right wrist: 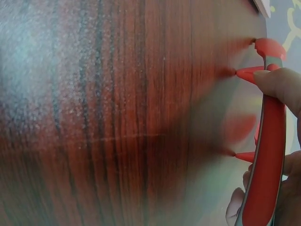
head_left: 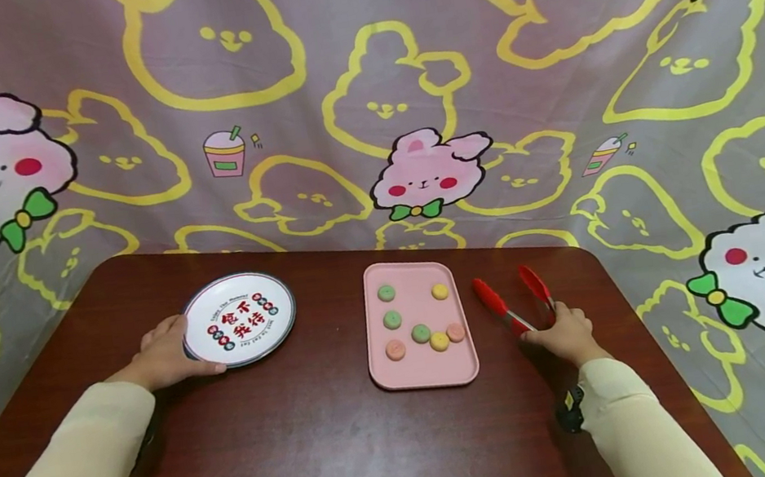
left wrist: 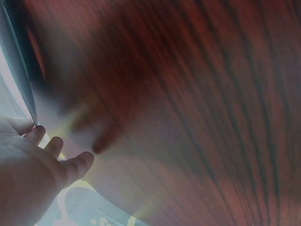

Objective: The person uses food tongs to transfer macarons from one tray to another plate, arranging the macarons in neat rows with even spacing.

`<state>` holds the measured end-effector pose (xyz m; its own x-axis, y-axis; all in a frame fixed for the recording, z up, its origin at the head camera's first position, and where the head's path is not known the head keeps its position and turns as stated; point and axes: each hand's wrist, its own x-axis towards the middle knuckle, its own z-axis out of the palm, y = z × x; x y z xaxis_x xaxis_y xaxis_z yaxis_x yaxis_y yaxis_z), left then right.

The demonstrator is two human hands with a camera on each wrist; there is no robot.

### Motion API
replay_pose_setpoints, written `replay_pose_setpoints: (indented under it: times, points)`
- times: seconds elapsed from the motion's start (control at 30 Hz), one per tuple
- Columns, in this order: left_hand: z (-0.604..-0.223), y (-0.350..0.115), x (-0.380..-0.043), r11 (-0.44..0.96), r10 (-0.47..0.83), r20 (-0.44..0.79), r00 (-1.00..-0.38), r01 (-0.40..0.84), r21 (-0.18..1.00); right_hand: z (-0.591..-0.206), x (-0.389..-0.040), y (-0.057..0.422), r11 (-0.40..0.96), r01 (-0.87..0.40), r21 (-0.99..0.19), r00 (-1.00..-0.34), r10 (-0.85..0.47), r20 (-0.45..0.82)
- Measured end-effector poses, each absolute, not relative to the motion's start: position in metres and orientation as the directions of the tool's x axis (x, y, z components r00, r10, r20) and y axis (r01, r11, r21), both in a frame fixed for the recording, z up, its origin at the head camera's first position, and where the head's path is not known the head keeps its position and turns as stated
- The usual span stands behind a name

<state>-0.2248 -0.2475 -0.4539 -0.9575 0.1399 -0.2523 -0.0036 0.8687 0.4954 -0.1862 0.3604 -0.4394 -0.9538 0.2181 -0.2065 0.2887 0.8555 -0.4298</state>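
My left hand (head_left: 166,355) grips the left rim of a white round plate (head_left: 267,290), which has a dark edge and red and dark printed characters. In the left wrist view, fingertips (left wrist: 55,145) are right at the plate's edge (left wrist: 21,70). My right hand (head_left: 566,336) holds a pair of red-tipped metal tongs (head_left: 504,307), whose arms are spread and point away from me. The right wrist view shows a red tong handle (right wrist: 267,155) between thumb and fingers. Between the hands lies a pink rectangular tray (head_left: 402,272) bearing small round pieces: green (head_left: 387,293), yellow (head_left: 440,292) and pink (head_left: 395,349).
All this is on a dark reddish-brown wooden table (head_left: 294,441) with rounded far corners. Behind and beside it hangs a grey curtain (head_left: 305,118) printed with yellow outlines and cartoon rabbits. The tongs' tips are close to the tray's right side.
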Motion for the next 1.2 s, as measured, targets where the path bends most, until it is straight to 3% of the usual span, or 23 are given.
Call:
replay_pose_setpoints:
  times: [0.7,1.2]
  points:
    - [-0.45,-0.247,-0.222,0.856,0.169,-0.232,-0.958,0.026,0.516,-0.437,-0.185,0.365,0.84,0.279,-0.466,-0.958,0.209,-0.197]
    - [-0.452,-0.248,-0.226,0.858,0.165,-0.243,-0.956,0.018,0.513,-0.43,-0.186,0.367,0.834,0.231,-0.501,-0.973,0.202,-0.113]
